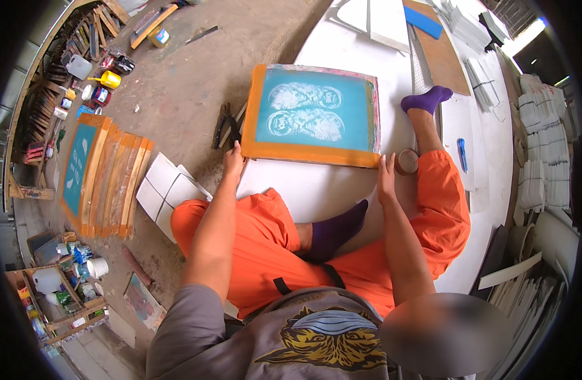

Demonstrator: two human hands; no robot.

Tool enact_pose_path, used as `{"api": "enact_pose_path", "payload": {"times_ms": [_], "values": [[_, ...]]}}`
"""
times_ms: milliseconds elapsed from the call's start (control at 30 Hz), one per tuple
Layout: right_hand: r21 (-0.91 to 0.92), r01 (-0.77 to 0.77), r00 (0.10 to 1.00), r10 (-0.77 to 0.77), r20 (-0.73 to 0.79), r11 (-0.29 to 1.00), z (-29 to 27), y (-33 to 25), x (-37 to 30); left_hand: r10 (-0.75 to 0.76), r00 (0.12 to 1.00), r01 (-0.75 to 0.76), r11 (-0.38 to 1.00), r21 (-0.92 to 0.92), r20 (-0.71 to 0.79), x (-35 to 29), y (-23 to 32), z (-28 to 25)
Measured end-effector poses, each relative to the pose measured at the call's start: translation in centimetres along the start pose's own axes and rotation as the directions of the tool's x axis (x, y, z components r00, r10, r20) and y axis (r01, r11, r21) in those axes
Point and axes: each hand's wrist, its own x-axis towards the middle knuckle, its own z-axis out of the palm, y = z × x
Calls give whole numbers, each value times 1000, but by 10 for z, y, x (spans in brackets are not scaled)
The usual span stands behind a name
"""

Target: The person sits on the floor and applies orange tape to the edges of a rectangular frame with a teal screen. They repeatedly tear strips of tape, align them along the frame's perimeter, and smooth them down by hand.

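Note:
A screen printing frame (311, 155) lies in front of me, teal mesh inside and orange tape along its left and near sides. Two whitish printed designs show on the mesh. My left hand (233, 162) is closed on its near left corner. At the near right corner, my right hand (386, 180) holds the edge, its fingers fairly straight and close together; its thumb is hard to make out. A roll of tape (407, 161) lies just right of that hand. Black-handled pliers or cutters (226, 126) are beside the frame's left edge.
I sit on a white tabletop (291, 190) with my legs around the work. A blue utility knife (462, 155) lies at right, near a brown board (438, 50). More frames (107, 177) stand on the floor at left, near paint pots (110, 79). Stacked white bundles (544, 145) line the right.

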Motion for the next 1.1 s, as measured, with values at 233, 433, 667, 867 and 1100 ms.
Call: {"api": "enact_pose_path", "payload": {"times_ms": [233,433,667,867,1100], "values": [[202,-2,1000,-3,22,979,-7,21,0,7,999,2,986,168,-52,-9,7,-5],[262,-50,996,29,82,964,-2,21,5,41,997,-48,992,113,61,18,-21,-26],[-428,106,981,-164,-101,898,-18,-21,-16,-15,1000,16,999,-32,25,-4,-6,-11],[-795,27,862,-417,-288,606,-53,-24,-10,192,923,-183,981,59,-333,4,-5,-5],[-555,193,902,-369,-225,809,-50,-17,0,527,808,-550,835,-15,-263,-28,34,13]]}}
